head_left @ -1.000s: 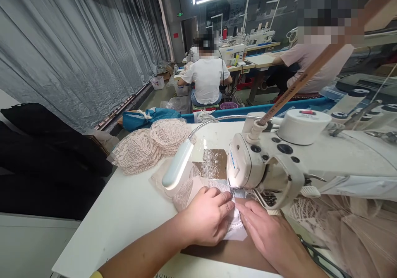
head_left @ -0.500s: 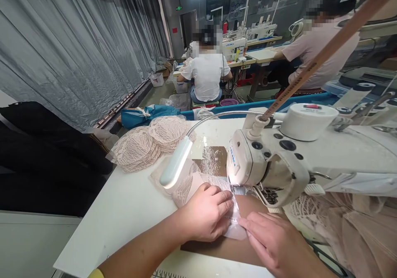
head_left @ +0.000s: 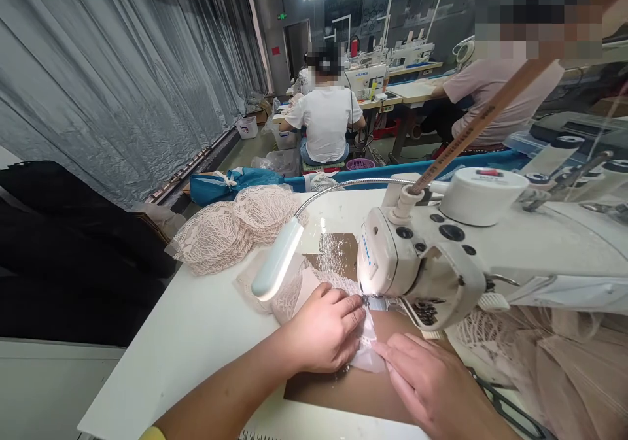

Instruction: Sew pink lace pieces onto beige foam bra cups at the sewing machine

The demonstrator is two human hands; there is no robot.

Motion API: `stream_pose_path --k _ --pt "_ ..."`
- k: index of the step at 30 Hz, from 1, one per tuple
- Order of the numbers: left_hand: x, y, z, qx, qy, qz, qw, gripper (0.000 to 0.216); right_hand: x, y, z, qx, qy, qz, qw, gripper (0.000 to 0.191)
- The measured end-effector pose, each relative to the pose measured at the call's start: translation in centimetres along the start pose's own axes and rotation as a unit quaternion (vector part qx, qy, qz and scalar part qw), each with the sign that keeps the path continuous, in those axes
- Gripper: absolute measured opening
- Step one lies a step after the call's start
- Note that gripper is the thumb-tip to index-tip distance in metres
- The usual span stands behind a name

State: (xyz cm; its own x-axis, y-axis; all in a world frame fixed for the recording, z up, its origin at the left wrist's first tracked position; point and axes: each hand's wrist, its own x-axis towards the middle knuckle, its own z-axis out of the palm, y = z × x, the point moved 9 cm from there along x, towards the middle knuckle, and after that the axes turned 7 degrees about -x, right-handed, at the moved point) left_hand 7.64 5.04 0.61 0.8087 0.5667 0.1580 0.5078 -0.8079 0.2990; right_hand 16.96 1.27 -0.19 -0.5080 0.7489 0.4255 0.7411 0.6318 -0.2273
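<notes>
A white sewing machine stands on the white table. Under its needle lies a pale lace piece, partly hidden by my hands. My left hand rests on the lace with its fingers curled down and pressed flat against it, just left of the needle. My right hand lies flat with fingers stretched, its tips touching the lace's near right edge. A gooseneck lamp hangs over the cloth to the left of the machine head.
A pile of pink lace cups sits at the table's far left. Black fabric lies left of the table. More lace hangs at the right. Two people sit at sewing tables further back. A grey curtain lines the left.
The lace piece has slid a little toward the needle under my hands. My right hand drew back slightly toward me, then settled at the lace's edge again.
</notes>
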Motion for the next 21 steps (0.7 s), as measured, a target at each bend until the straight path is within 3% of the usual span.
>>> stream_pose_path --k 7,15,21 --pt "-0.3 0.8 0.4 0.025 -0.009 0.014 1.000 0.034 0.3 -0.4 -0.3 -0.031 -0.010 -0.020 0.999 0.033" --pt "0.0 -0.5 0.4 0.021 -0.021 -0.012 0.999 0.039 0.2 -0.4 0.4 -0.086 0.007 -0.041 0.995 0.036" --pt "-0.3 -0.9 0.6 0.036 0.002 -0.015 0.999 0.037 0.1 -0.5 0.3 -0.120 0.014 -0.057 0.991 0.038"
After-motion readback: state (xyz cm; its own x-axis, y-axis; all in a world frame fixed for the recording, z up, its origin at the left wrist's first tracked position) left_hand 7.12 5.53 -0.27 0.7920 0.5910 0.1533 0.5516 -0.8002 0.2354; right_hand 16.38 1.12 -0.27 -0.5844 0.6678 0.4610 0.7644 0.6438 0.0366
